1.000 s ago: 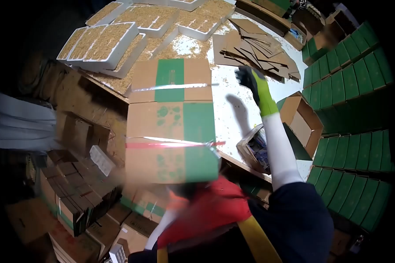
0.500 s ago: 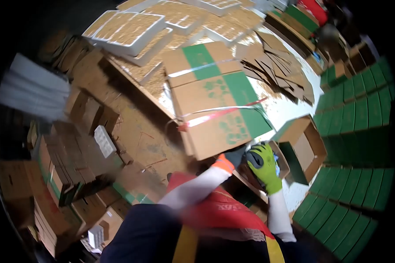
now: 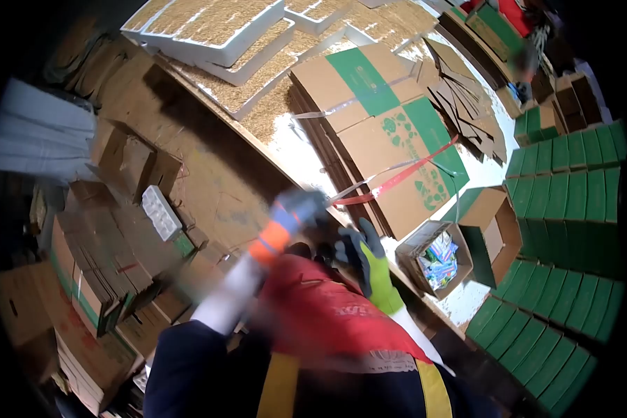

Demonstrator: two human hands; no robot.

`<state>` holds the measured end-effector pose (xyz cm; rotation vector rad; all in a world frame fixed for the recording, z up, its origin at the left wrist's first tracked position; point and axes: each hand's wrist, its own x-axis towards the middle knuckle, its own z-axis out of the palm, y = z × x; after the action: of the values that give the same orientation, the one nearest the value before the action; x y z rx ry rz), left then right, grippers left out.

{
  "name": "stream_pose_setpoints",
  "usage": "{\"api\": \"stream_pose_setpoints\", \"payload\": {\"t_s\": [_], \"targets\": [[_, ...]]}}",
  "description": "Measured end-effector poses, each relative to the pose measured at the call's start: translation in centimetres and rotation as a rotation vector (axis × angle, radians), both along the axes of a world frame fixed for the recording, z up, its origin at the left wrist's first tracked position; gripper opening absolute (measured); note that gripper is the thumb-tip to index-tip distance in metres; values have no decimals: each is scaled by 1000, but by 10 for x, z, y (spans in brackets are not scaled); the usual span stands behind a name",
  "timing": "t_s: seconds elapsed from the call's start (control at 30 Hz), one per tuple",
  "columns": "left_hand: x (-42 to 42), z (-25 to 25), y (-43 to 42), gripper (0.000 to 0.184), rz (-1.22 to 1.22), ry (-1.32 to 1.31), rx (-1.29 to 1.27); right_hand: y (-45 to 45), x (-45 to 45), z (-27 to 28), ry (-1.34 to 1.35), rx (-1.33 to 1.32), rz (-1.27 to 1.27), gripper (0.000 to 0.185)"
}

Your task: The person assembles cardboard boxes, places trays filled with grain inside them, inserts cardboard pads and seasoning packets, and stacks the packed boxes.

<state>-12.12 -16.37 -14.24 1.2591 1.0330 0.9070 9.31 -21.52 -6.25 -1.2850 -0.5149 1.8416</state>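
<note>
A strapped stack of flat cardboard boxes (image 3: 397, 150), brown with green panels, lies on the table. Shiny plastic strap (image 3: 390, 174) crosses it and runs straight to my left hand (image 3: 296, 216), which is closed at the strap's end. That hand wears a grey, blue and orange glove and is smeared by motion. My right hand (image 3: 369, 261), in a green and grey glove, is below the stack's near edge with fingers apart and nothing in them. Beside the stack, a small open carton (image 3: 414, 268) holds colourful packets (image 3: 440, 261).
White trays (image 3: 247, 49) of grainy tan material cover the far table. Cardboard sheets (image 3: 467, 104) lie behind the stack. An open box (image 3: 505, 233) and rows of green boxes (image 3: 564, 202) stand at right. More cartons (image 3: 111, 251) fill the left floor.
My hands have come away from the small carton. The left has swung left to the strap; the right has moved down and left and opened. The packets now show. The camera view has shifted.
</note>
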Motion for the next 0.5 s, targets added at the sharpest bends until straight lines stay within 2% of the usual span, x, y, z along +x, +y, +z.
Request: {"api": "stream_pose_setpoints", "payload": {"t_s": [0.03,0.07,0.1,0.13,0.17,0.27,0.3,0.37,0.43,0.5], "targets": [[-11,10,35,36,266,-81,66,7,-16,1,32,-123,-100,52],[-23,20,70,51,525,-140,155,17,-28,-8,39,-170,-145,38],[-35,24,101,63,611,74,407,24,-39,-23,32,-162,-154,38],[-38,21,130,69,659,183,491,28,-47,-41,-25,-111,-215,32],[-39,-12,160,77,566,78,526,32,-55,-48,-86,-54,-272,26],[-11,-8,136,85,378,126,400,45,-73,-66,-166,51,-294,20],[-7,-1,111,87,294,146,314,46,-76,-80,-226,102,-318,20],[3,-5,71,85,-106,32,-86,51,-80,-108,-552,351,-281,16],[16,-2,49,86,-171,529,268,53,-74,-135,-825,422,-15,20],[33,-4,37,77,4,638,339,45,-70,-139,-955,517,169,21]]}}
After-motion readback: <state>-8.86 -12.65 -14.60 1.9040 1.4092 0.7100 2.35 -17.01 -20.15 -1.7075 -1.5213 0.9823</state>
